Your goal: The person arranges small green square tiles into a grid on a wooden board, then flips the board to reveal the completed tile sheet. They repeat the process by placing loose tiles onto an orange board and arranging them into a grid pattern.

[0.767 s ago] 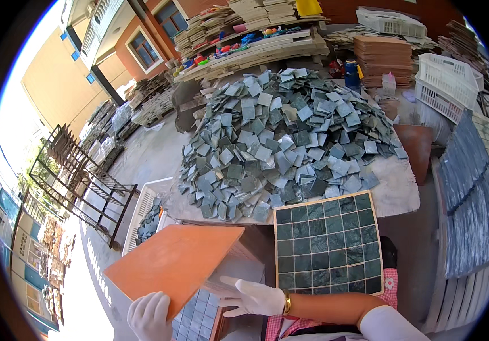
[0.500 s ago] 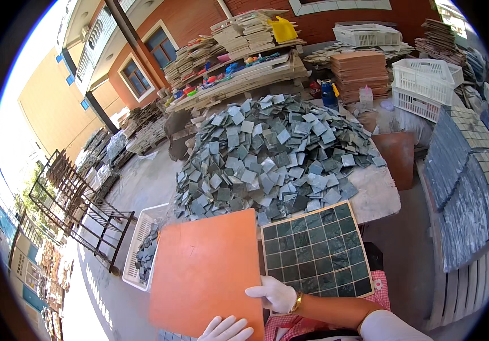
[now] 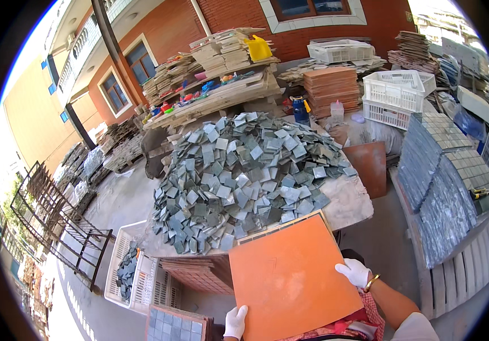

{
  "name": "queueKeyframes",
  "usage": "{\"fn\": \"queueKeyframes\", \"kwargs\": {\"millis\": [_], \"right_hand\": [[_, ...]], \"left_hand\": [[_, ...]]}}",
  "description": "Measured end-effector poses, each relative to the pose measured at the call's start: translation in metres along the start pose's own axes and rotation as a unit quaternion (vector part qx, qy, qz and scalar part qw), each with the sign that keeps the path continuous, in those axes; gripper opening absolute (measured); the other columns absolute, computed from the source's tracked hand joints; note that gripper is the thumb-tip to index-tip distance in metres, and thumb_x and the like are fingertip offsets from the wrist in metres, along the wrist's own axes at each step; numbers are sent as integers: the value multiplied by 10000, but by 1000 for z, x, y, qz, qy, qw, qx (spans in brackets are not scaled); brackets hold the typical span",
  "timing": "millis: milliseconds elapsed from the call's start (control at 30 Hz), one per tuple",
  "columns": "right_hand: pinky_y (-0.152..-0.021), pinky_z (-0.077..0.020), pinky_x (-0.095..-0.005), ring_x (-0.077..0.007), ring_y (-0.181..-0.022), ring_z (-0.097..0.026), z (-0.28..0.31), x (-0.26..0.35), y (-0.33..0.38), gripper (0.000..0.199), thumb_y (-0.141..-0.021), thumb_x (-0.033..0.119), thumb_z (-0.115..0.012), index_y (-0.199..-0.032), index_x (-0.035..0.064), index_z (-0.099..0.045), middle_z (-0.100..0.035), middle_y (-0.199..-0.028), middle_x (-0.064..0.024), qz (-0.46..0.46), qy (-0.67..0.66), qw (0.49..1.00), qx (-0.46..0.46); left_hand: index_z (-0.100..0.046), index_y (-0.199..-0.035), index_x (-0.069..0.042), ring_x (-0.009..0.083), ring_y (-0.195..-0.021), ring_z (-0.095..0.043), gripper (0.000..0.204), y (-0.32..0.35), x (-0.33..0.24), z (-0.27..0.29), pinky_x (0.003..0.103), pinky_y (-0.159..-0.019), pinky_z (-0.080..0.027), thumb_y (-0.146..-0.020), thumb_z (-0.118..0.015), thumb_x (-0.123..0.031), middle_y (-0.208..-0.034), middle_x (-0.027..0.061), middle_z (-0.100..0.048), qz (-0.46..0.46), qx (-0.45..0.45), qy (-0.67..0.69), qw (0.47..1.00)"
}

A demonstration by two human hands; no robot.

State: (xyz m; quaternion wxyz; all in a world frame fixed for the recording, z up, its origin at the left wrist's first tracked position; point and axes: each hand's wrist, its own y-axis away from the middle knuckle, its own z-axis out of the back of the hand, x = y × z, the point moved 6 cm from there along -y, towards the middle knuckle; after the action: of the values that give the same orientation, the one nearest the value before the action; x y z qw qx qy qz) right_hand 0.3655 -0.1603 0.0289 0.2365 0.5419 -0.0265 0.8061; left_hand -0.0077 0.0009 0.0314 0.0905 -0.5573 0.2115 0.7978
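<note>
A flat, square orange board (image 3: 293,278) lies tilted in front of me, covering nearly all of the wooden-framed tile grid. Only a thin strip of the frame (image 3: 281,227) shows along the board's far edge. My gloved right hand (image 3: 353,272) grips the board's right edge, thumb on top and fingers underneath. At the lower left edge, my gloved left hand (image 3: 235,322) closes on the same board. Just beyond, a large heap of loose grey-green square stone tiles (image 3: 250,170) covers much of the worktable (image 3: 353,199).
Left of the table stands a white plastic crate (image 3: 124,241) of tile pieces. Below it sits a stack topped with a tile sheet (image 3: 175,325); more boards (image 3: 196,271) are stacked under the table. Sheets of tile (image 3: 437,170) are piled on a pallet at right.
The orange board has moved right, from beside the tile grid to over it. My left hand now holds its left edge, and my right hand has shifted to its right edge.
</note>
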Motion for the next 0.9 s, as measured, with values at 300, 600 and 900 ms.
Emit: {"fn": "queueKeyframes", "kwargs": {"millis": [300,600,900], "right_hand": [[-776,-485,-488,-422,-884,-626,15,-2,-34,620,-918,567,-428,-911,-12,-648,-656,-916,-250,-89,277,956,-39],[-756,-521,-440,-342,-867,-674,27,33,-36,592,-881,610,-445,-936,90,-724,-698,-906,-170,-185,416,890,-10],[-826,-495,-349,-215,-920,-637,0,-35,-59,390,-921,325,-584,-1121,-9,-616,-677,-1057,-110,-87,-276,957,5]], "left_hand": [[-667,-816,-12,442,-808,-623,580,-52,10,-13,510,-723,-475,-922,-438,-535,-816,253,-654,-50,-47,-336,940],[-662,-826,-27,379,-734,-653,441,-63,-13,-10,436,-691,-511,-887,-555,-451,-758,206,-662,-64,-70,-337,937],[-555,-1201,32,133,-1036,-564,335,-115,11,-43,281,-883,-445,-937,-543,-173,-1146,34,-609,77,121,264,954]]}}
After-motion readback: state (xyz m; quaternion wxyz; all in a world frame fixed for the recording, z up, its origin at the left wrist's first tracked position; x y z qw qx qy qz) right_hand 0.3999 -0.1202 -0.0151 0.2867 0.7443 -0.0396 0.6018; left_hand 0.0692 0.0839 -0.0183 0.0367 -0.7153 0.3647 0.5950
